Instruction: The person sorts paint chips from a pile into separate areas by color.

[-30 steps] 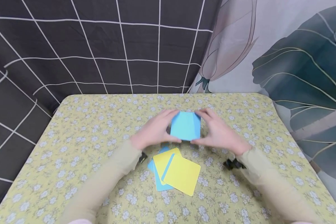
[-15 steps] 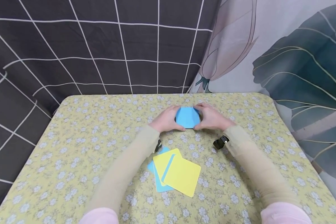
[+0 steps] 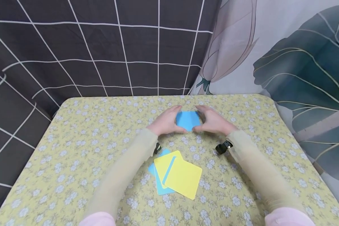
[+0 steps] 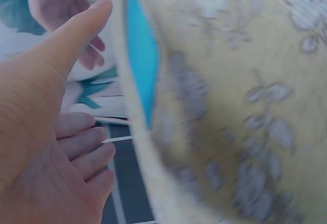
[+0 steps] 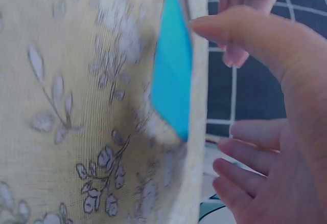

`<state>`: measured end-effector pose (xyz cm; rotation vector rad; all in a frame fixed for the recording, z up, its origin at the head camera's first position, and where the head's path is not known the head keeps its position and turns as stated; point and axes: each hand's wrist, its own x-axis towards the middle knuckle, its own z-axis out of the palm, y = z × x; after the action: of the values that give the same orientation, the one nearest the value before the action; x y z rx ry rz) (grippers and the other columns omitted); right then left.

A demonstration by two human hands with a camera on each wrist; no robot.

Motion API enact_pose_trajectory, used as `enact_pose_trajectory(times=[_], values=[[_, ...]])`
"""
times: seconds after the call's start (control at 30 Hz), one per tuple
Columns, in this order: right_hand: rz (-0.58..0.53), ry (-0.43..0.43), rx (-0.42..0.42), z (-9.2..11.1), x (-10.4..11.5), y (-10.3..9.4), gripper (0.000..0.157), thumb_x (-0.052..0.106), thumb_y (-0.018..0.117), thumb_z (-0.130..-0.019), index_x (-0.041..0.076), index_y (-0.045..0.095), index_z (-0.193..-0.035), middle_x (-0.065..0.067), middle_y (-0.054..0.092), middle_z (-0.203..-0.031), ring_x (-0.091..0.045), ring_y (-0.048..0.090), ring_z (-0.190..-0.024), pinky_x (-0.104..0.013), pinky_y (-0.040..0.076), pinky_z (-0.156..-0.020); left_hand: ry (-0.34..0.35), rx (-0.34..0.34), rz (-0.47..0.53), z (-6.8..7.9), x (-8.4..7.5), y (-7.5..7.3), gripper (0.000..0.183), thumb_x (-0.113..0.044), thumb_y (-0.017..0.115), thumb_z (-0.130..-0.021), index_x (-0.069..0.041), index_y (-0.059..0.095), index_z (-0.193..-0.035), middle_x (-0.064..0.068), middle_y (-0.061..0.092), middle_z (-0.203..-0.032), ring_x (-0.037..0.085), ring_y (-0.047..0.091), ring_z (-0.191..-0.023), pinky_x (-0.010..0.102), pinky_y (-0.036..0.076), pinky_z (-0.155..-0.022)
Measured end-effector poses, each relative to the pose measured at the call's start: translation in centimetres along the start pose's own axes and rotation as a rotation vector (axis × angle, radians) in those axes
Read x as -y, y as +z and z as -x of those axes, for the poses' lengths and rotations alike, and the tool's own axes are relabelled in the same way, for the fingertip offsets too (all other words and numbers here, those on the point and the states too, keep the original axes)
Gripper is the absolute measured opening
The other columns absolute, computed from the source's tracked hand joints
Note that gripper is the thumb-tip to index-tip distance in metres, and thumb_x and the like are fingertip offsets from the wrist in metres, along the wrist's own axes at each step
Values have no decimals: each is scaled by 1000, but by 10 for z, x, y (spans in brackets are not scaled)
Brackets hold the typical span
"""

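A square blue card point(image 3: 188, 121) lies flat on the flowered tablecloth toward the far side of the table. My left hand point(image 3: 167, 121) is at its left side and my right hand point(image 3: 214, 121) at its right, thumbs toward me and fingers on the far side. Both wrist views show the blue card point(image 4: 142, 55) on the cloth, with the hands raised off it and their fingers loosely extended. Nearer to me lies an overlapping pile of cards: a yellow card point(image 3: 183, 178) on top, another yellow card point(image 3: 162, 163) under it, and blue cards point(image 3: 164, 189) beneath.
The yellow flowered tablecloth point(image 3: 96, 150) covers the whole table. Behind its far edge hangs a dark cloth with white grid lines point(image 3: 101, 47), and a leaf-patterned curtain point(image 3: 299, 72) is at the right.
Both hands, gripping the blue card by its sides, moved it away from me and lowered it. Now the card lies on the cloth and the hands have let go. The pile stayed put.
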<state>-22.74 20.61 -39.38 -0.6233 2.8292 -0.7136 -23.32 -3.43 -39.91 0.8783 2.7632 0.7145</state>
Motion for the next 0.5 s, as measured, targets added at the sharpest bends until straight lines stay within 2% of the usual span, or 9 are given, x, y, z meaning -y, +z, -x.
enact_pose_trajectory(times=[0.13, 0.27, 0.5], values=[[36, 5, -51, 14, 10, -3, 109, 57, 82, -78, -1, 34, -156, -23, 35, -158, -43, 31, -144, -63, 31, -113, 36, -35, 0, 17, -6, -14, 109, -51, 83, -82, 0, 25, -160, 14, 25, -165, 29, 23, -151, 40, 20, -122], [36, -9, -57, 31, 24, -3, 107, 57, 81, -80, -2, 33, -156, -23, 36, -157, -43, 33, -144, -62, 32, -114, 63, -58, 15, 38, -10, -23, 107, -50, 82, -84, -2, 24, -161, 12, 23, -166, 28, 20, -152, 40, 17, -123], [79, -34, -75, 68, 46, 4, 108, 58, 82, -79, -2, 35, -156, -24, 38, -156, -44, 35, -142, -61, 33, -113, 94, -99, 42, 83, -8, -22, 105, -47, 83, -84, -8, 24, -162, 7, 22, -167, 26, 20, -152, 43, 18, -123]])
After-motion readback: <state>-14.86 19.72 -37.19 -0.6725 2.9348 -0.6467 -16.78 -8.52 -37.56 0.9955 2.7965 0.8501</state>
